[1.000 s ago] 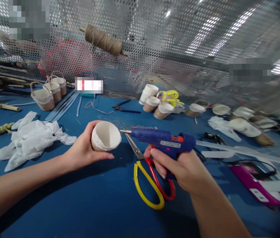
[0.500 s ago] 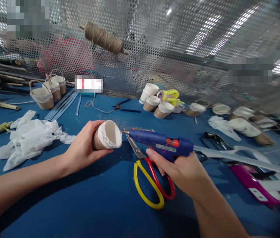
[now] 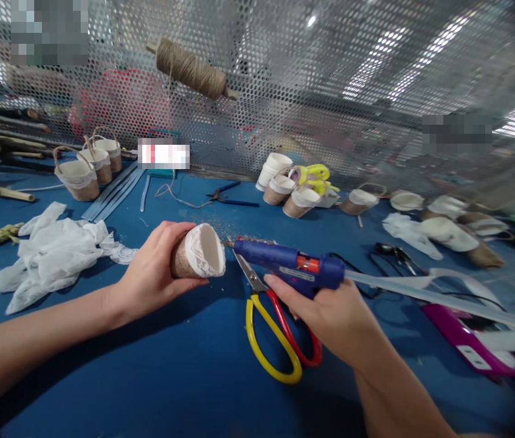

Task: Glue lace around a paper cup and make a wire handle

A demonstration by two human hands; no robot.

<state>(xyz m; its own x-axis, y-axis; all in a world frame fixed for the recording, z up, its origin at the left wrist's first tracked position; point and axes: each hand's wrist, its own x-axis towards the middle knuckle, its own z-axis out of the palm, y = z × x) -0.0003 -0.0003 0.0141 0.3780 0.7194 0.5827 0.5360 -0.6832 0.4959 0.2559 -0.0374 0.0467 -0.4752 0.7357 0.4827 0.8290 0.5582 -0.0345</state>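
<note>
My left hand (image 3: pixel 150 261) is wrapped round a small paper cup (image 3: pixel 196 252), covered in brown burlap with white lace at its rim. The cup lies tilted, its mouth facing right. My right hand (image 3: pixel 325 313) grips a blue hot glue gun (image 3: pixel 279 261), and a long clear glue stick (image 3: pixel 394 283) juts from its back. The gun's nozzle points left, close to the cup's rim; I cannot tell if they touch. Under the gun, scissors (image 3: pixel 275 340) with one yellow and one red handle lie on the blue table, partly hidden by the gun and my right hand.
White lace fabric (image 3: pixel 56 252) lies on the left. Behind it stand several finished cups with handles (image 3: pixel 79 179). Pliers (image 3: pixel 232 194) rest at the back, with more cups (image 3: pixel 300 201) to their right. A purple box (image 3: pixel 471 340) lies on the right. Perforated mesh (image 3: pixel 257 79) closes the back.
The glue gun and my right hand have shifted slightly left. In my left hand the cup has turned a little, so its lace rim shows more.
</note>
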